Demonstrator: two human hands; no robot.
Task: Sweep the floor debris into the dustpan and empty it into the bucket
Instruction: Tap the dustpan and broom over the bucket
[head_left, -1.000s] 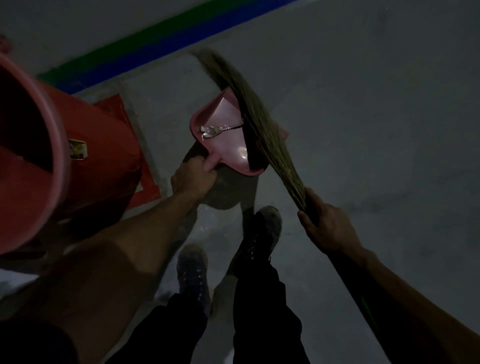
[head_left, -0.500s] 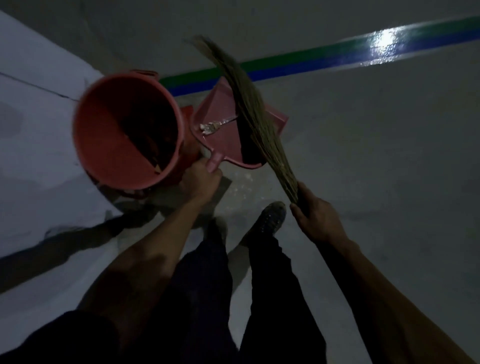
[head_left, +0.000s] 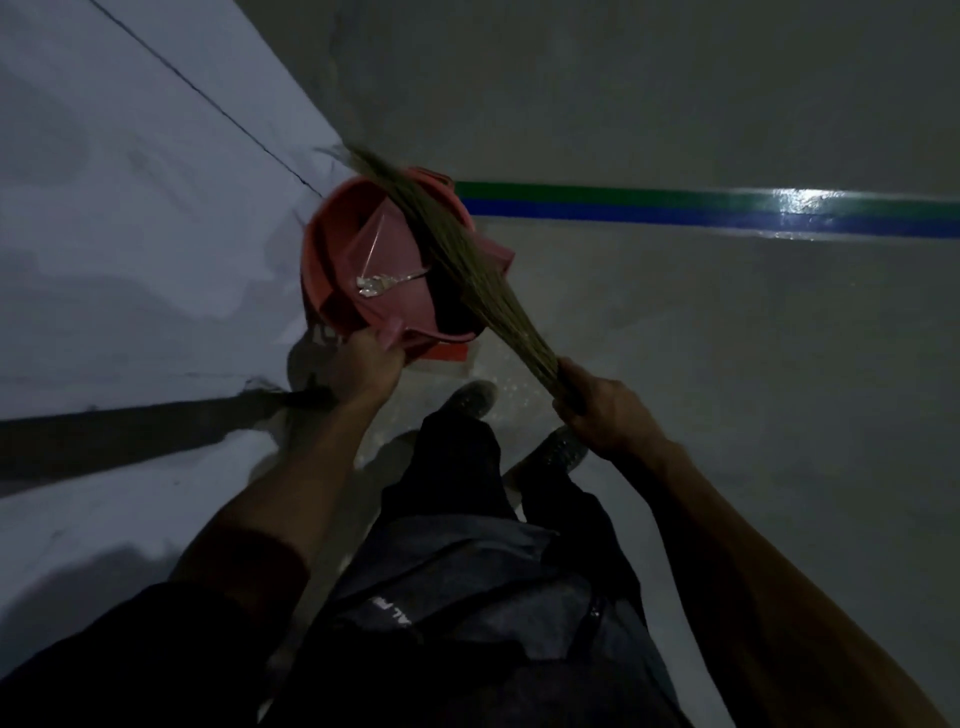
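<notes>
Your left hand (head_left: 363, 358) grips the dustpan (head_left: 395, 291) over the bucket (head_left: 317, 244); right hand (head_left: 605, 405) grips the broom (head_left: 467, 254). Emptying step: tilt further to drop the debris (head_left: 376, 283).

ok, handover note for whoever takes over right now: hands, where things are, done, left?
Left hand grips the handle of the pink dustpan, held over the mouth of the red bucket.
Right hand grips the grass broom; its bristles lie across the dustpan.
Done: a piece of shiny foil-like debris is in the dustpan, and the dustpan is at the bucket.
Left: tip the dustpan so the debris drops into the bucket; it has not fallen yet. The dim view does not show whether more debris lies on the floor.
</notes>
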